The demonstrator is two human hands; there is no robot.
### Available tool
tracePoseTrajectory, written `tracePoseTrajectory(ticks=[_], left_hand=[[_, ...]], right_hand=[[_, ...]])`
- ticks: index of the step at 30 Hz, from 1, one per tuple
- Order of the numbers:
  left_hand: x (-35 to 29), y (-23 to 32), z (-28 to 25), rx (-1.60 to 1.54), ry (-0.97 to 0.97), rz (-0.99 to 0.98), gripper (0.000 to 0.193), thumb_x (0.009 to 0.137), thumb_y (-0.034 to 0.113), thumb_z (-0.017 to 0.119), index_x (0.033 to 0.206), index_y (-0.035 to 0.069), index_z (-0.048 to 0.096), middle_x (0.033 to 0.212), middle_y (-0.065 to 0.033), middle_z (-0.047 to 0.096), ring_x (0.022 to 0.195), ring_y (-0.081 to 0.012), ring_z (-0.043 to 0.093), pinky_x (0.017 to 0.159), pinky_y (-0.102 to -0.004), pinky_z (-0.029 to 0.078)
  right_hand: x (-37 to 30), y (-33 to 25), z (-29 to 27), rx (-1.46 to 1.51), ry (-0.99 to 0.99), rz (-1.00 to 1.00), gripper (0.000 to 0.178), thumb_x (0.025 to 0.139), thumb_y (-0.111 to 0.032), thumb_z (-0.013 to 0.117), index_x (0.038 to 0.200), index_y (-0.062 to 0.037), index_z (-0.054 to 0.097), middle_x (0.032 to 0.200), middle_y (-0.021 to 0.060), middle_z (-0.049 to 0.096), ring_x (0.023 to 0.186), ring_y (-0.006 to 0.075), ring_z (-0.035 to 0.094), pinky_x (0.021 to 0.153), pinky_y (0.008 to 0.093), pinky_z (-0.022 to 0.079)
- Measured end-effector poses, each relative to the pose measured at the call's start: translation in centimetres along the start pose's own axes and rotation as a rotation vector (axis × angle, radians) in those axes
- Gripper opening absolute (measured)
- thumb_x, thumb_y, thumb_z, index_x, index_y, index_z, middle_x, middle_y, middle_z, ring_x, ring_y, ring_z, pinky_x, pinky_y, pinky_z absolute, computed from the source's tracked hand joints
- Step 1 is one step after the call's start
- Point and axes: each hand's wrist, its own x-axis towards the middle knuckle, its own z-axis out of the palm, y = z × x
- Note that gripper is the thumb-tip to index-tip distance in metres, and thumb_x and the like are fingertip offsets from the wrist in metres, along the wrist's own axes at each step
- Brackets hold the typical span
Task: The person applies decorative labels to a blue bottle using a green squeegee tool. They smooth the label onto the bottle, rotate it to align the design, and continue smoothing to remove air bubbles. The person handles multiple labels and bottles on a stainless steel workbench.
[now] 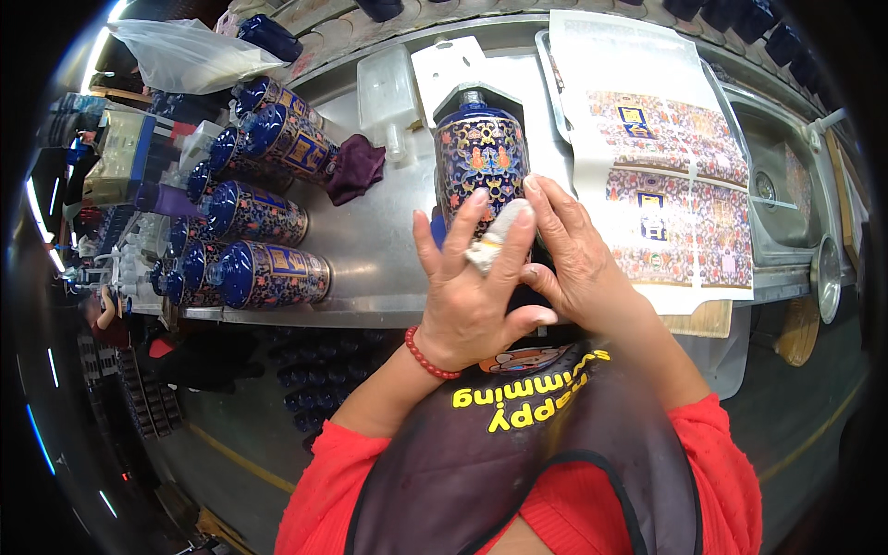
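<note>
A dark blue bottle (482,153) with a colourful floral and gold pattern lies in front of me, its neck pointing away. Over its near end is my left hand (467,296), fingers spread, one finger wrapped in white material; a red bead bracelet circles that wrist. My right hand (583,264) reaches along the bottle's right side with its fingers stretched out and fingertips at its edge. Between them, the hands cover the bottle's base. Printed floral sheets (680,227) in matching colours lie just right of my right hand.
Several similar blue bottles (273,275) lie at the left of the metal worktable (370,236). A dark purple cloth (357,169) and a translucent plastic tray (387,88) are near them. Right of the sheets is a metal sink (772,190); a plastic bag (190,55) lies back left.
</note>
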Motion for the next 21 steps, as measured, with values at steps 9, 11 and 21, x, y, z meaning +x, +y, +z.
tracePoseTrajectory(ticks=[9, 11, 21], left_hand=[[-0.3, -1.5, -0.1, 0.048, 0.127, -0.173, 0.08, 0.098, 0.072, 0.037, 0.142, 0.009, 0.06, 0.138, -0.0192, 0.057, 0.139, -0.0405, 0.03, 0.119, -0.0595, 0.005], [-0.1, -1.7, -0.3, 0.042, 0.124, -0.154, 0.077, 0.098, 0.072, 0.038, 0.14, 0.013, 0.063, 0.138, -0.0191, 0.058, 0.139, -0.0404, 0.03, 0.119, -0.0596, 0.005], [1.0, -2.8, -0.9, 0.029, 0.1, -0.112, 0.071, 0.098, 0.071, 0.04, 0.137, 0.018, 0.066, 0.142, -0.0183, 0.055, 0.14, -0.039, 0.029, 0.119, -0.0582, 0.005]], right_hand=[[0.3, -0.3, -0.4, -0.026, -0.057, 0.017, 0.081, 0.089, -0.032, 0.073, 0.156, -0.0071, 0.036, 0.152, 0.0266, 0.038, 0.13, 0.0474, 0.046, 0.109, 0.0512, 0.04], [0.3, -0.4, -0.6, -0.031, -0.067, 0.03, 0.08, 0.089, -0.032, 0.073, 0.156, -0.0087, 0.037, 0.152, 0.0262, 0.038, 0.13, 0.0471, 0.046, 0.108, 0.0513, 0.04], [0.7, -0.3, -1.1, -0.064, -0.094, 0.041, 0.071, 0.098, -0.046, 0.062, 0.153, -0.0058, 0.043, 0.156, 0.0236, 0.035, 0.131, 0.0426, 0.046, 0.11, 0.0492, 0.04]])
